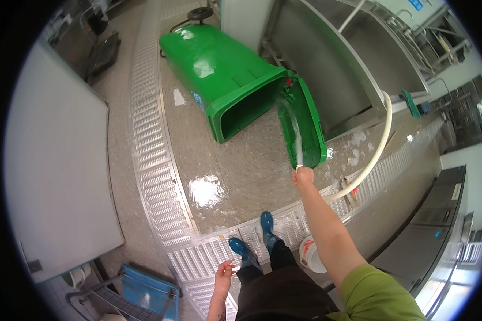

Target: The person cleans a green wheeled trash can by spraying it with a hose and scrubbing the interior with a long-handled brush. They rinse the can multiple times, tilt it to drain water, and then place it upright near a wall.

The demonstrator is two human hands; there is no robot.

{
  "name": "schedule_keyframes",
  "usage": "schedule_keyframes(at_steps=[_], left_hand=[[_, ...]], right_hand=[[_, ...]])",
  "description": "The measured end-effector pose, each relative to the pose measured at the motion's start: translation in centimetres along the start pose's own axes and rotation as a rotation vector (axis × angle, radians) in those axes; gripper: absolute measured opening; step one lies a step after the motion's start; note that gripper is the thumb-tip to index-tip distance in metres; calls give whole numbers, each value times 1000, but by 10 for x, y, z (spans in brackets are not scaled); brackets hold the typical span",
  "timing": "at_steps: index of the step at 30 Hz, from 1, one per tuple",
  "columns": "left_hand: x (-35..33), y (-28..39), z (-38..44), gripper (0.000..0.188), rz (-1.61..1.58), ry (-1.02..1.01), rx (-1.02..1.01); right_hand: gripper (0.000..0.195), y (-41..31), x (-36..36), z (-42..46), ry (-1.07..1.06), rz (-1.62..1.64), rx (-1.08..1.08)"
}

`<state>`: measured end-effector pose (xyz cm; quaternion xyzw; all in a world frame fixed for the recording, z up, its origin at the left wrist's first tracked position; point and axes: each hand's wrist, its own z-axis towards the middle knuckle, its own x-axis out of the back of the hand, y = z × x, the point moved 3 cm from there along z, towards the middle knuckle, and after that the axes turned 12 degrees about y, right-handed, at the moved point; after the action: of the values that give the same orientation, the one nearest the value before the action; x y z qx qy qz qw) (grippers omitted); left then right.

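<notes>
My right hand (304, 176), arm stretched forward, grips the end of a white hose (380, 148). A stream of water (297, 130) shoots from it onto the inner side of a green lid (311, 120). That lid hangs swung out from a green wheeled bin (225, 60), which lies on its side with its mouth towards me. The deep inside of the bin is dark. Low in front of my body, my left hand (224, 271) hangs apart from everything, fingers loosely bent and nothing visible in them.
Wet floor (233, 168) is bordered by metal drain grating (160, 192), partly under my blue rubber boots (267, 224). A steel sink (325, 68) stands right of the bin. By my right leg is a white bucket (315, 259); a blue folding platform cart (148, 291) sits lower left.
</notes>
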<state>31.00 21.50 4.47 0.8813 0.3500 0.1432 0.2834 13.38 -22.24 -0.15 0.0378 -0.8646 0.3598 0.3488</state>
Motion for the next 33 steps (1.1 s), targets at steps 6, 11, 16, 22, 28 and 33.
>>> schedule_keyframes(at_steps=[6, 11, 16, 22, 28, 33], left_hand=[[24, 3, -10, 24, 109, 10, -5], [32, -4, -17, 24, 129, 53, 10], [26, -14, -36, 23, 150, 78, 45], [9, -21, -63, 21, 130, 113, 61], [0, -35, -79, 20, 122, 136, 57], [-6, -37, -92, 23, 216, 130, 17]], right_hand=[[23, 41, 14, 40, 161, -259, 161], [27, 30, 33, 22, 96, -241, 182], [28, 23, 54, -2, 143, -361, 221], [28, 21, 77, -6, 89, -373, 224], [30, 10, 81, -18, -34, -412, 319], [31, -2, 81, -18, -50, -354, 370]])
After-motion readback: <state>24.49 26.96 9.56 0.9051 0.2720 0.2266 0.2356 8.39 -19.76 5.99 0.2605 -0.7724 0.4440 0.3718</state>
